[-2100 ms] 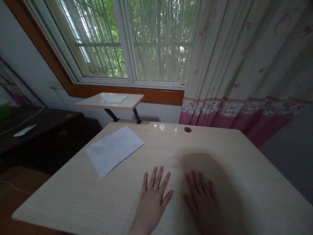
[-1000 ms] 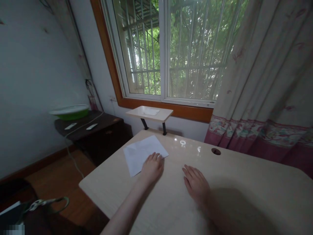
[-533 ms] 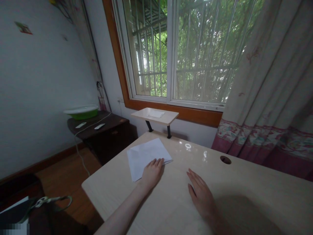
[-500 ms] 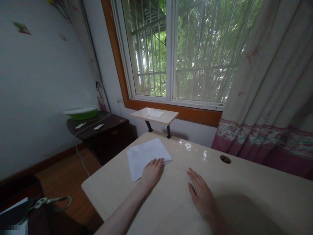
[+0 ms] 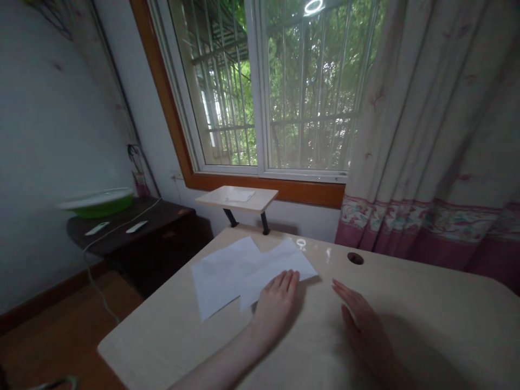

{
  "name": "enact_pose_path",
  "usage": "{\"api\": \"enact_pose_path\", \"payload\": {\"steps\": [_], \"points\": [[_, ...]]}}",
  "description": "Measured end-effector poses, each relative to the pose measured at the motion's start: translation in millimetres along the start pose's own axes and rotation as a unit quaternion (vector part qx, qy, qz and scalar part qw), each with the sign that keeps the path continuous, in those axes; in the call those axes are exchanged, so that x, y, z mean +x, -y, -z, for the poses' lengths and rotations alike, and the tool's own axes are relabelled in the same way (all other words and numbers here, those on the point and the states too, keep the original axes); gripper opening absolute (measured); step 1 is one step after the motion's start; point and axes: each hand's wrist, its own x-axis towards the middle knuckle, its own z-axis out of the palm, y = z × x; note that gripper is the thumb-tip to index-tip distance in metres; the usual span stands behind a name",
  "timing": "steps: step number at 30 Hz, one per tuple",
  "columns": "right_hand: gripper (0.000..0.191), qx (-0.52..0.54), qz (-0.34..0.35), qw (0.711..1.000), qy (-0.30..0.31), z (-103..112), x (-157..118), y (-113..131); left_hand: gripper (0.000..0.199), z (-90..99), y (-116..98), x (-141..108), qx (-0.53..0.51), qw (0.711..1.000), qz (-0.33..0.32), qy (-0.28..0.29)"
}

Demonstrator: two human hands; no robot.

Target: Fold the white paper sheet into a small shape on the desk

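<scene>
White sheets of paper lie on the pale desk, with one sheet spread out to the right of the other and partly overlapping it. My left hand rests palm down on the right sheet, its fingers lying flat near the sheet's right edge. To the right of the paper, my right hand is held on edge close above the desk, thumb a little apart from the fingers, holding nothing.
A small raised shelf with a paper on it stands at the desk's back edge. A round hole is in the desktop at the right. On the dark side table at the left are a green basin and two white remotes.
My left hand has slid one sheet to the right off the other, so both now show. My right hand stays open beside the paper. The view has turned slightly to the right.
</scene>
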Motion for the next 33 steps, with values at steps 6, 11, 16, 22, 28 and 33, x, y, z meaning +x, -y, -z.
{"api": "enact_pose_path", "payload": {"steps": [6,11,16,22,28,33], "points": [[0.046,-0.014,-0.137,0.990,0.009,28,-38,-13,0.056,-31.8,-55,10,-0.058,0.993,-0.088,0.055],[0.045,0.066,-0.211,0.974,0.041,31,-42,-10,0.062,-31.2,-56,7,-0.239,0.966,-0.089,0.045],[0.041,-0.013,-0.166,0.981,0.099,34,-34,-5,0.034,-29.4,-1,14,-0.250,0.963,-0.098,-0.034],[0.041,-0.172,-0.055,0.973,0.145,31,-30,1,0.040,-39.9,45,22,-0.207,0.965,-0.161,-0.003],[0.039,-0.145,-0.079,0.960,0.227,52,-30,-11,0.063,-38.3,41,23,-0.206,0.952,-0.215,0.066],[0.048,-0.054,-0.117,0.957,0.258,67,-33,-20,0.091,-38.4,41,25,-0.204,0.942,-0.253,0.086]]}}
